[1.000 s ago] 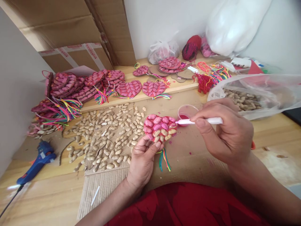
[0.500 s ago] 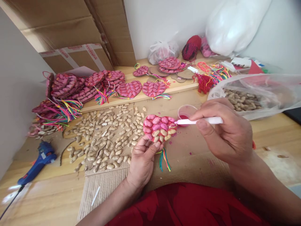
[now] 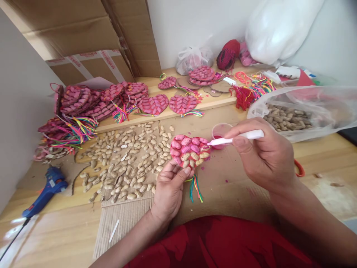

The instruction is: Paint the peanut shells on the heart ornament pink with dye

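Note:
My left hand (image 3: pixel 170 188) pinches the lower tip of a red heart (image 3: pixel 190 150) covered in peanuts. Its upper peanuts are pink, while several lower ones are plain tan. Colored threads (image 3: pixel 195 189) hang below it. A white pen-like brush (image 3: pixel 237 139) is held in my right hand (image 3: pixel 264 156), its tip at the heart's right edge. Just behind the brush stands a clear cup (image 3: pixel 221 131) with pink paint, partly hidden by the brush and fingers.
Loose peanuts (image 3: pixel 131 163) spread over cardboard on the left, beside a blue glue gun (image 3: pixel 46 191). Finished pink hearts (image 3: pixel 154 104) line the raised board behind. A plastic bag of peanuts (image 3: pixel 290 117) lies at right, near a red ring (image 3: pixel 299 168).
My right hand has shifted slightly left and the brush is tilted more, its rear end higher. The heart stays nearly where it was in my left hand.

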Available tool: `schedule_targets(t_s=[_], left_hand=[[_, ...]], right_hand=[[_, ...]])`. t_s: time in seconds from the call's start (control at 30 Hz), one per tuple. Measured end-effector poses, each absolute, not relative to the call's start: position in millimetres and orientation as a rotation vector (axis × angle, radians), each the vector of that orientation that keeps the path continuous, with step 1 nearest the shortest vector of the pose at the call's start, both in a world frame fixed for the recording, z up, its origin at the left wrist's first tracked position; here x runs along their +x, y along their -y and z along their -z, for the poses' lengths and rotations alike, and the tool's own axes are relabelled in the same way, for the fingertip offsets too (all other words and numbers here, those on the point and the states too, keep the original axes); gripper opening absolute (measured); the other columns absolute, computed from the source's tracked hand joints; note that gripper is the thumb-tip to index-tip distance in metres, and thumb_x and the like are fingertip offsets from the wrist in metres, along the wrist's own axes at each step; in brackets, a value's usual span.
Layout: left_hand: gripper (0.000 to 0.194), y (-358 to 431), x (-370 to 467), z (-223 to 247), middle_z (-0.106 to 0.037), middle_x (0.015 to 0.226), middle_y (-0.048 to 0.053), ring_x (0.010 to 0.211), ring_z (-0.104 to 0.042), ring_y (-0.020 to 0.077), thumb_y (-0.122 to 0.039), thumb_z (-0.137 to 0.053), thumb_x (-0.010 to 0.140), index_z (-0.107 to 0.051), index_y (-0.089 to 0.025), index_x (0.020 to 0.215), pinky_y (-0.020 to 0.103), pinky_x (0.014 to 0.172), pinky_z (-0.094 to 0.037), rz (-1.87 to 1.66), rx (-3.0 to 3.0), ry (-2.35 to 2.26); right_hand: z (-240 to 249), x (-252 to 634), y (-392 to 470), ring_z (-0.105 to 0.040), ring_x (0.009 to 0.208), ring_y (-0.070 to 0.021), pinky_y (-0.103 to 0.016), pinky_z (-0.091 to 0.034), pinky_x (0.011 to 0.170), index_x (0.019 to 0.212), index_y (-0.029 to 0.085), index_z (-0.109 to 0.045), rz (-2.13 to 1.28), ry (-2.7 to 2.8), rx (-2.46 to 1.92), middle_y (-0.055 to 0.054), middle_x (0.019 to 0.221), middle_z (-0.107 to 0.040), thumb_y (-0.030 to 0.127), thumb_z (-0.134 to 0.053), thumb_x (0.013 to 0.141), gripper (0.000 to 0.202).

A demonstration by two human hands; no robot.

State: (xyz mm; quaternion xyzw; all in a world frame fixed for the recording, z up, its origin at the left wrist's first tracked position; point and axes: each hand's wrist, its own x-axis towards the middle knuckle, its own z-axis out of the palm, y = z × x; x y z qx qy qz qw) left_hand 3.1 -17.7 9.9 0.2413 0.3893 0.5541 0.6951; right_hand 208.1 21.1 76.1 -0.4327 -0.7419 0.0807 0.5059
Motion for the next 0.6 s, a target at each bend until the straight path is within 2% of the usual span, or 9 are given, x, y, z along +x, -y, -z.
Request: schedule_targets(t_s=[0.3, 0.6], left_hand=[[0.019, 17.0, 1.8, -9.6, -0.070, 0.093, -0.001, 0.084, -0.063, 0.0075, -0.011, -0.073, 0.080, -0.072, -0.022, 0.096, 0.018, 0.076, -0.055, -1.239, 0.535, -0.855], [0.020, 17.0, 1.9, -9.9, -0.072, 0.093, 0.000, 0.083, -0.065, 0.0080, -0.010, -0.075, 0.077, -0.073, -0.020, 0.095, 0.018, 0.076, -0.056, -1.233, 0.493, -0.852]], right_hand=[[-79.5, 205.4, -18.7, -0.059, 0.086, -0.0168, -0.038, -0.045, 0.082, 0.098, 0.024, -0.064, -0.186, 1.860, -1.047, 0.000, 0.089, -0.067, 0.020, -0.055, 0.091, 0.012], [-78.8, 208.7, -19.0, -0.057, 0.083, -0.0163, -0.039, -0.044, 0.081, 0.095, 0.023, -0.064, -0.178, 1.854, -1.088, 0.000, 0.086, -0.066, 0.022, -0.055, 0.091, 0.009]])
